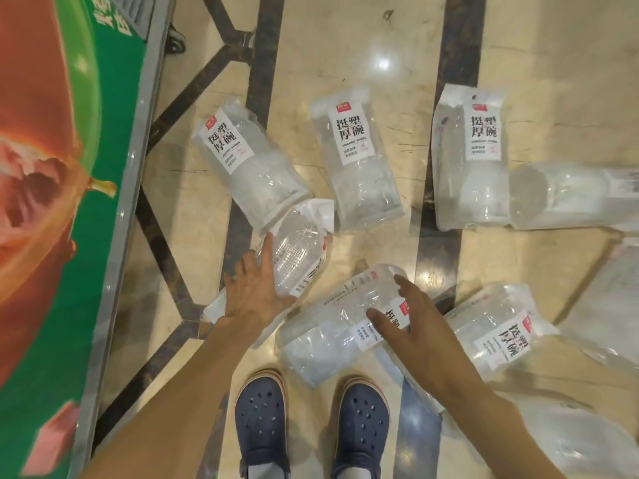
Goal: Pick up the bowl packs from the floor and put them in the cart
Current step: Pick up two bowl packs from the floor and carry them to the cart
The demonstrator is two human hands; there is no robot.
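Note:
Several clear plastic bowl packs with white labels lie scattered on the floor. My left hand rests with spread fingers against the near end of one pack. My right hand hovers over another pack lying just in front of my shoes, fingers apart and touching its label. Neither hand has closed around a pack. More packs lie farther off at upper left, centre, upper right and near right.
The cart's side panel, green and orange with a grey metal edge, runs along the left. One of its wheels shows at the top. My blue clogs stand at the bottom. The polished marble floor stretches beyond the packs.

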